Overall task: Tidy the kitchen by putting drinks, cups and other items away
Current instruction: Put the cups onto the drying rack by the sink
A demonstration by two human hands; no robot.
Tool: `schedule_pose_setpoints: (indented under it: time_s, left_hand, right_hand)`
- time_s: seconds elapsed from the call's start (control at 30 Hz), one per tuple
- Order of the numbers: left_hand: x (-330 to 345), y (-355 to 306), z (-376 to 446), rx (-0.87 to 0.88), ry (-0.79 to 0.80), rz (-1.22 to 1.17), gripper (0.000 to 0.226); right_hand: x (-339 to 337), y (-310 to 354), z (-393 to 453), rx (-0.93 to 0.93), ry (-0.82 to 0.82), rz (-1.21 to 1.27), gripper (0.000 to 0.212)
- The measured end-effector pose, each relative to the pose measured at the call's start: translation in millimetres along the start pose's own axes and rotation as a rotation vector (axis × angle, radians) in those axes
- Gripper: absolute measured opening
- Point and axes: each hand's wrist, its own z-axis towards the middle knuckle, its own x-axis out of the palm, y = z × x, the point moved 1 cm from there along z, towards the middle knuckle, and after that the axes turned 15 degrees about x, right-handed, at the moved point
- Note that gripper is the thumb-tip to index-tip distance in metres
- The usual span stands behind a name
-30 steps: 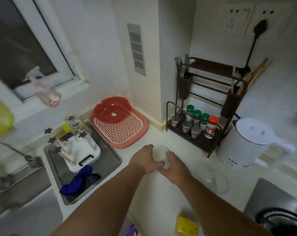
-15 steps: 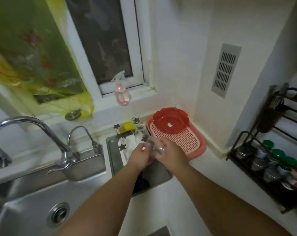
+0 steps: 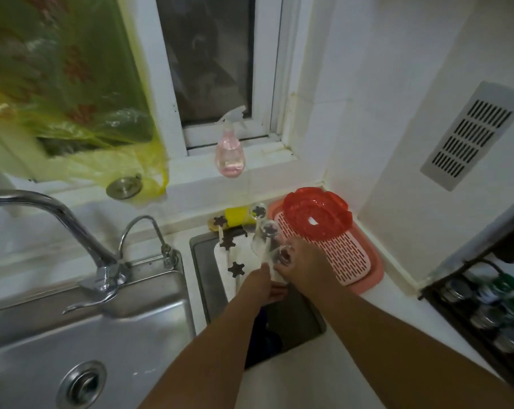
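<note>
My right hand (image 3: 307, 268) is shut on a small clear glass cup (image 3: 282, 255), tilted, just right of the cup rack. The cup rack (image 3: 229, 273) is a white base with posts ending in brown star tips, and it stands in a metal tray (image 3: 204, 261). Two clear glasses hang upside down on its far posts, one at the back (image 3: 258, 212) and one nearer (image 3: 266, 236), close to the held cup. My left hand (image 3: 260, 286) lies on the rack's near edge with its fingers curled over it.
A pink slatted drain tray (image 3: 350, 261) with a red basket (image 3: 317, 214) sits right of the rack. The steel sink (image 3: 73, 335) and tap (image 3: 73, 222) are at left. A pink spray bottle (image 3: 229, 154) stands on the sill; a spice rack (image 3: 491, 302) at right.
The view swung left from the counter and kettle to the sink corner. Both hands carried the cup to the rack; my left hand has let go of it and dropped to the rack's edge.
</note>
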Motion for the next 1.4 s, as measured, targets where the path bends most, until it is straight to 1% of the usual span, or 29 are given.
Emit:
schedule_pose_setpoints:
  time_s: [0.07,0.17,0.27,0.37,0.4,0.43,0.5,0.53,0.6,0.67,0.73,0.77,0.8,0.83,0.87,0.93,0.97,1.07,1.1,1.2,1.3,1.4]
  left_hand:
    - [-5,7,7,-0.011,0.020,0.026,0.051]
    - [-12,14,11,-0.029,0.055,0.061,0.056]
    - [-15,17,13,-0.036,0.074,0.092,0.059]
    - [-16,23,11,-0.067,0.082,0.205,0.060]
    - [-17,25,7,-0.045,0.084,0.287,0.060]
    - [-18,26,5,0.020,0.078,0.408,0.059]
    - [-17,26,-6,0.261,0.059,0.731,0.056]
    - [-15,25,-13,0.371,0.038,0.892,0.052]
    - [-12,23,-26,0.499,-0.016,1.092,0.039]
    - [-3,22,-41,0.531,-0.054,1.206,0.030]
    - [13,24,-55,0.529,-0.028,1.379,0.031]
    - [24,26,-61,0.548,0.028,1.507,0.031]
    - [41,30,-67,0.596,0.117,1.632,0.030]
    - [59,32,-71,0.676,0.197,1.721,0.028]
    - [81,39,-73,0.773,0.284,1.752,0.026]
    - [131,61,-83,0.950,0.455,1.722,0.027]
    - [162,79,-91,0.986,0.574,1.700,0.032]
    - [234,120,-118,0.927,0.895,1.686,0.064]
    - [259,136,-128,0.935,0.981,1.688,0.073]
    - [300,174,-149,0.929,1.145,1.683,0.094]
    - [323,208,-170,0.942,1.270,1.670,0.114]
    - [338,238,-185,0.909,1.346,1.716,0.122]
  right_hand:
    - [11,1,7,-0.016,-0.010,-0.046,0.049]
    - [19,5,9,-0.044,-0.028,-0.057,0.049]
    - [24,5,11,-0.032,-0.029,-0.042,0.052]
    - [22,1,5,-0.034,-0.005,-0.026,0.059]
    - [19,2,3,-0.043,0.011,-0.017,0.058]
    - [17,0,0,-0.043,0.019,-0.015,0.053]
    - [4,-9,-9,-0.026,0.003,-0.038,0.036]
    - [-3,-15,-13,-0.014,-0.004,-0.055,0.031]
    - [-19,-32,-21,0.018,-0.031,-0.074,0.037]
    - [-45,-62,-33,0.066,-0.087,-0.122,0.050]
    - [-73,-96,-48,0.084,-0.121,-0.137,0.051]
    - [-86,-114,-56,0.090,-0.141,-0.142,0.048]
    - [-101,-136,-69,0.111,-0.169,-0.147,0.045]
    - [-113,-154,-81,0.147,-0.193,-0.153,0.043]
    - [-124,-177,-94,0.201,-0.212,-0.159,0.043]
    - [-142,-223,-126,0.337,-0.220,-0.184,0.047]
    - [-150,-251,-149,0.418,-0.216,-0.180,0.049]
    - [-163,-309,-202,0.554,-0.230,-0.165,0.052]
    - [-169,-327,-222,0.594,-0.243,-0.157,0.052]
    - [-171,-362,-264,0.691,-0.223,-0.151,0.054]
    - [-166,-389,-302,0.760,-0.168,-0.158,0.060]
    - [-158,-411,-332,0.836,-0.099,-0.149,0.070]
